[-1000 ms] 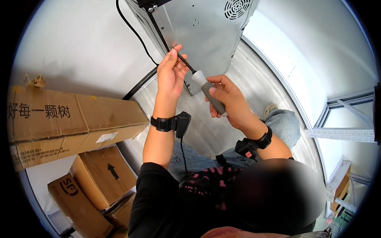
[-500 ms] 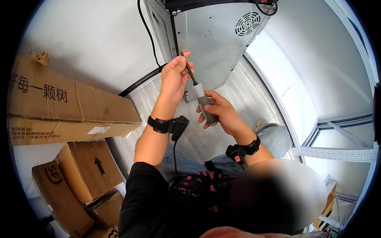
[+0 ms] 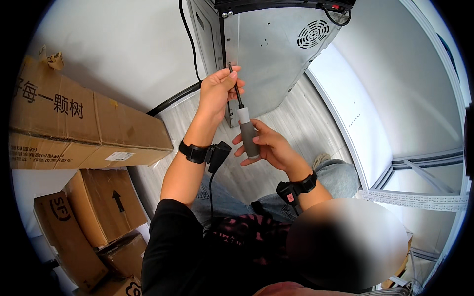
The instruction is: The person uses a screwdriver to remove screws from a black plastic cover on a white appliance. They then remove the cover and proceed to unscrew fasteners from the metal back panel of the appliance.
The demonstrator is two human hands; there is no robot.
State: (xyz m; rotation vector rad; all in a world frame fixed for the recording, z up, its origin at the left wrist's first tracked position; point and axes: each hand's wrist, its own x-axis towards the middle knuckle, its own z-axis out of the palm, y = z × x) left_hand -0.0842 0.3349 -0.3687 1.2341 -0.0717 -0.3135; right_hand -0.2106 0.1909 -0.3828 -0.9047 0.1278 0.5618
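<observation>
A screwdriver with a grey handle, white collar and dark shaft points away from me. Its tip is up at the left edge of a grey metal cabinet; whether it sits in a screw is too small to tell. My left hand pinches the shaft close to the tip, thumb and fingers closed around it. Around the grey handle, my right hand holds on with thumb and fingers. A round vent pattern marks the cabinet's upper right.
Large cardboard boxes are stacked on the left. A black cable hangs along the wall beside the cabinet. Another short cable loops at its top right. White framed panels stand on the right, over a grey wood-look floor.
The screwdriver's handle has swung a little left and is now more in line with my view. Both hands keep their hold. The whole view has shifted slightly.
</observation>
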